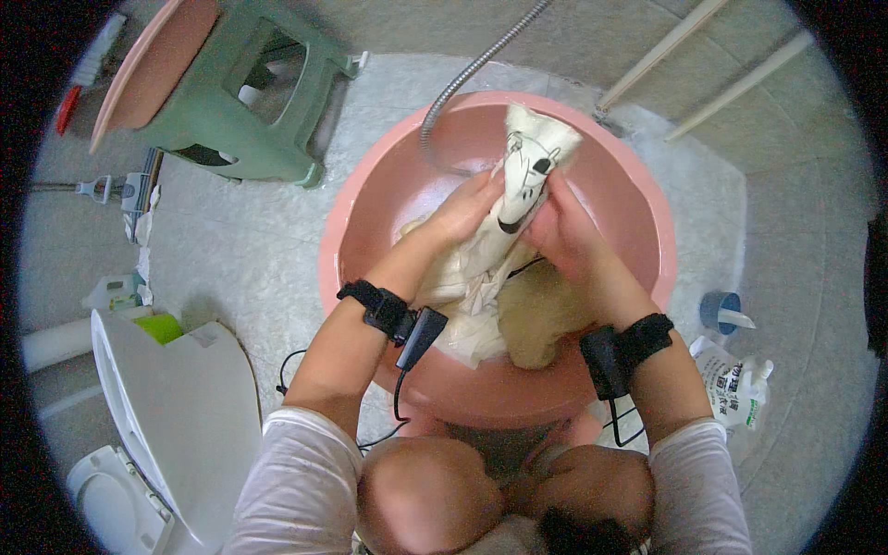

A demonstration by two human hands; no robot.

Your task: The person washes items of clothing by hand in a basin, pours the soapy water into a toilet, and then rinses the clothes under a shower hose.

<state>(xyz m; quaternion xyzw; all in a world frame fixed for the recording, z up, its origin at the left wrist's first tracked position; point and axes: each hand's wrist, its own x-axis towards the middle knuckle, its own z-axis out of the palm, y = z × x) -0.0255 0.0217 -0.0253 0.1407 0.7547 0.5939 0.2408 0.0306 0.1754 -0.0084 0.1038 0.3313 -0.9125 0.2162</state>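
My left hand (468, 211) and my right hand (565, 225) grip a white cloth garment (524, 184) with black printed marks from either side. They hold its bunched upper part above a large pink plastic basin (385, 163). Lower down, the garment's folds merge with more pale cloth (475, 340) in the basin. A tan cloth (538, 319) lies beside it under my right forearm. The end of a metal shower hose (479, 62) drops into the far side of the basin, where its tip is hard to make out. My fingertips are partly hidden by the cloth.
A green plastic stool (215, 128) bearing another pink basin (163, 62) stands at far left. A white toilet (194, 402) is at near left. On the right are a blue cup (711, 305), a liquid pouch (735, 395) with writing, and two pale poles (659, 55) against the wall.
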